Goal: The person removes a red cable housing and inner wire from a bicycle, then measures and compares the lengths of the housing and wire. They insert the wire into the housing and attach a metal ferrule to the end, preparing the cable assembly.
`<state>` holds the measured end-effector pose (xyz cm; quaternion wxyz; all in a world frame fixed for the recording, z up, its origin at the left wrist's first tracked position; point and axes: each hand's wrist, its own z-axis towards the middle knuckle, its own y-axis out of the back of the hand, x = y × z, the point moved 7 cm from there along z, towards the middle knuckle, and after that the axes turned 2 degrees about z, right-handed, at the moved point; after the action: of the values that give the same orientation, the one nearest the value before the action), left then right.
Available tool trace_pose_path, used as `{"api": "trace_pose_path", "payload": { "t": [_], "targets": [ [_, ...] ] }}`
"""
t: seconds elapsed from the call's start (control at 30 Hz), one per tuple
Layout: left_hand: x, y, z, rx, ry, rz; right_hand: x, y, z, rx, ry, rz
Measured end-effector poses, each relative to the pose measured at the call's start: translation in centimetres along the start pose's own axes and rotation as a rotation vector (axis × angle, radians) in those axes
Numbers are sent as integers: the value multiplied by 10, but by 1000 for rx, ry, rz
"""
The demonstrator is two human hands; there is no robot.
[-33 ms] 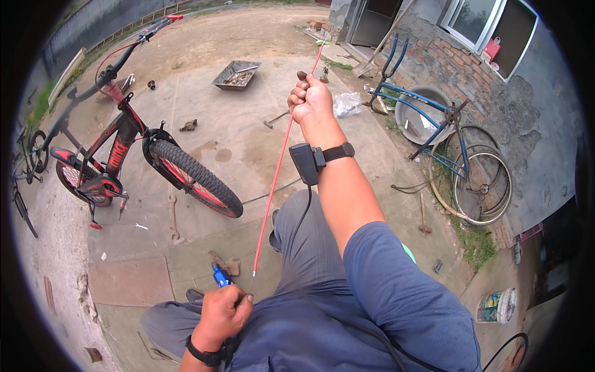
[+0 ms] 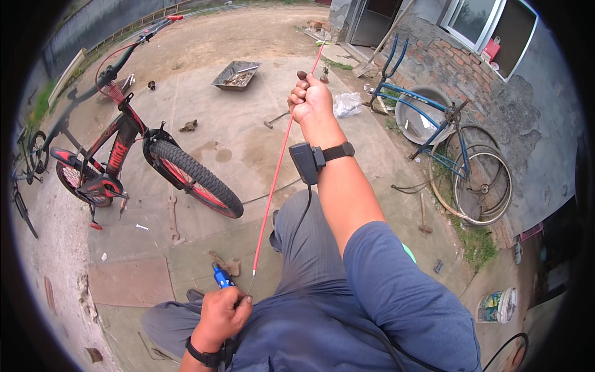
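A red-sheathed brake cable [image 2: 273, 186] runs taut, slanting from near my lap up to my outstretched right hand [image 2: 309, 98]. That hand is closed around the red sheath, and the cable's far end sticks out beyond my fingers. At the near end, a metal tip ends the sheath, and a thin bare inner wire [image 2: 251, 284] comes out of it. My left hand [image 2: 221, 315] is closed, with the wire at its thumb and forefinger. From the same fist pokes a blue object with a dark tip [image 2: 222, 276]; its lower part is hidden, so its kind is unclear.
On the left stands a black-and-red bicycle [image 2: 118, 149]. A large wrench [image 2: 173, 219], a small wrench [image 2: 142, 227] and a hammer [image 2: 424, 214] lie on the ground. Farther off are a metal tray [image 2: 237, 75], a blue bicycle frame [image 2: 421, 115] and a grey basin [image 2: 406, 118].
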<state>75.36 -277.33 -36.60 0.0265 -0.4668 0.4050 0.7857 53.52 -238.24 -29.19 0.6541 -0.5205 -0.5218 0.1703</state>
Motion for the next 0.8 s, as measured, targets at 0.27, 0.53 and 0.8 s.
{"api": "trace_pose_path", "payload": {
  "t": [0.27, 0.53, 0.8],
  "targets": [
    [36, -7, -36, 70, 130, 55, 30, -17, -1, 33, 142, -12],
    [63, -3, -44, 41, 281, 49, 14, -29, -3, 94, 99, 15],
    [110, -9, -47, -38, 467, 13, 11, -61, 0, 276, 64, -4]
  ]
}}
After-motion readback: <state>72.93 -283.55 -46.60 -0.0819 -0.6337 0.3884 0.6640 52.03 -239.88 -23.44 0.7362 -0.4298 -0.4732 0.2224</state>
